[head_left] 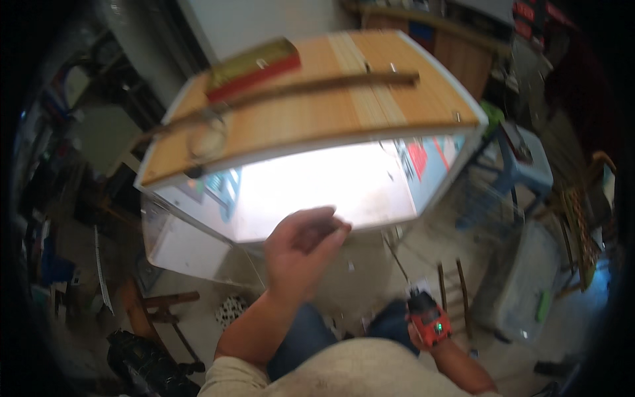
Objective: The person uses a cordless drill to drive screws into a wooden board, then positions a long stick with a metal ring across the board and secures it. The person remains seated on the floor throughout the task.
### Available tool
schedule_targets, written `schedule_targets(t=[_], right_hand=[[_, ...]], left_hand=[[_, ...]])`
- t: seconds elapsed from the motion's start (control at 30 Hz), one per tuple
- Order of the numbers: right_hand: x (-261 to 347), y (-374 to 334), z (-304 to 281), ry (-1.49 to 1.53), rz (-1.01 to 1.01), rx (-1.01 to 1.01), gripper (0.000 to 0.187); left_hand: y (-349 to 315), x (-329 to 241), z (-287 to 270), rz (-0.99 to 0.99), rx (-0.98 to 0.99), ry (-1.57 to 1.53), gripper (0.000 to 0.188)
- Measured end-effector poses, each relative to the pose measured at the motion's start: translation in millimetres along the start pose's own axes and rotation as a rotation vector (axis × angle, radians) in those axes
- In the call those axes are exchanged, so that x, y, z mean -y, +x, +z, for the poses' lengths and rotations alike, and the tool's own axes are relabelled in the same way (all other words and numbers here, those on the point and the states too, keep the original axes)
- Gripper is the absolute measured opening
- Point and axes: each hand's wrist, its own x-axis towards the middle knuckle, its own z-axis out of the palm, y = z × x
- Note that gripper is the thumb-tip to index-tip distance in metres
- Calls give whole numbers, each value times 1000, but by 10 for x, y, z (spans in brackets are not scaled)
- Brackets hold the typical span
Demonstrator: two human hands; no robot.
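My left hand [294, 248] is raised in front of the open side of a wooden-topped cabinet [317, 109]. Its fingers curl in toward the thumb; whatever they pinch, if anything, is too small and blurred to name. Low on the right, my right hand [415, 336] grips a red and black cordless drill [428, 320]. A long thin bit [397, 257] points from the drill up toward the cabinet. Bright light fills the white inside [324, 188] of the cabinet. On its top lie a long wooden strip [324, 85] and a gold and red box [254, 68].
A blue plastic stool [529, 159] stands right of the cabinet, near a translucent bin [519, 284]. A wooden chair [582, 231] is at the far right. At lower left are a wooden frame piece [165, 301] and a black bag [142, 360]. A white panel [192, 255] sits under the cabinet's left side.
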Motion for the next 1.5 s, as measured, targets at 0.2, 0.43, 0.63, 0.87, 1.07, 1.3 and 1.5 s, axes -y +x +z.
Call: schedule_targets(t=[0.2, 0.43, 0.63, 0.87, 1.07, 1.3, 1.5], right_hand=[[-13, 141, -78, -63, -280, 8, 32], [-296, 275, 10, -842, -324, 83, 30], [-199, 302, 74, -366, -227, 38, 30], [-521, 65, -16, -350, 35, 216, 42], [-272, -24, -164, -843, -126, 134, 37], [161, 118, -88, 85, -109, -1, 31], [85, -50, -46, 115, -29, -57, 25]], left_hand=[[443, -1228, -361, 550, -201, 149, 29], [1297, -1935, -673, 152, -32, 1101, 25], [2158, -1526, -786, 79, 66, 1263, 33], [2318, -1336, -458, -11, 186, 1154, 36], [2019, -1338, -31, 423, 314, 1112, 31], [1425, -1372, 509, 1005, 246, 838, 30], [657, -119, 811, 878, 659, 604, 20]])
